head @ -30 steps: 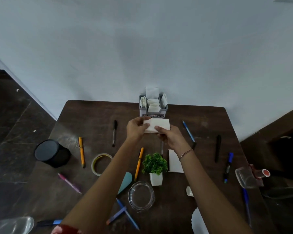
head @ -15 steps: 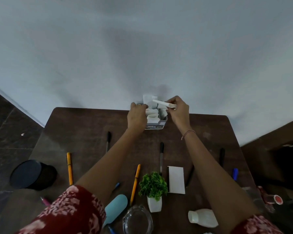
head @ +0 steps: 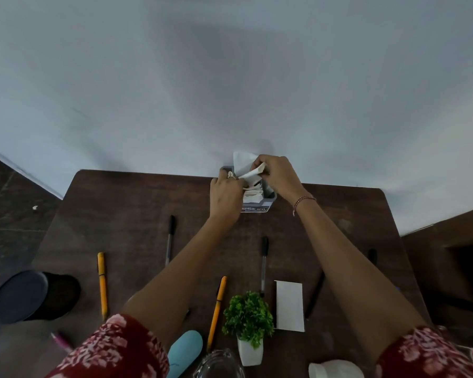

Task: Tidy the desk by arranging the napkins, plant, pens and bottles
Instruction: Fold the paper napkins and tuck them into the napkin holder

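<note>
Napkin (head: 253, 172) is tipping lower into the holder (head: 257, 208), right grip (head: 277, 174) pinching it, left grip (head: 225, 199) clasping the holder; best slid edge-first.

Both my arms reach up from the bottom corners of the frame and meet just above its centre, forearms bare, red patterned sleeves (head: 112, 347) at the lower edge. My right hand (head: 277, 177), a thread bracelet (head: 304, 199) on its wrist, pinches a folded napkin (head: 251, 173) between thumb and fingertips. My left hand (head: 225, 196) sits just beside it, back toward me, fingers curled away out of sight, so I cannot tell whether they grip anything.
</note>
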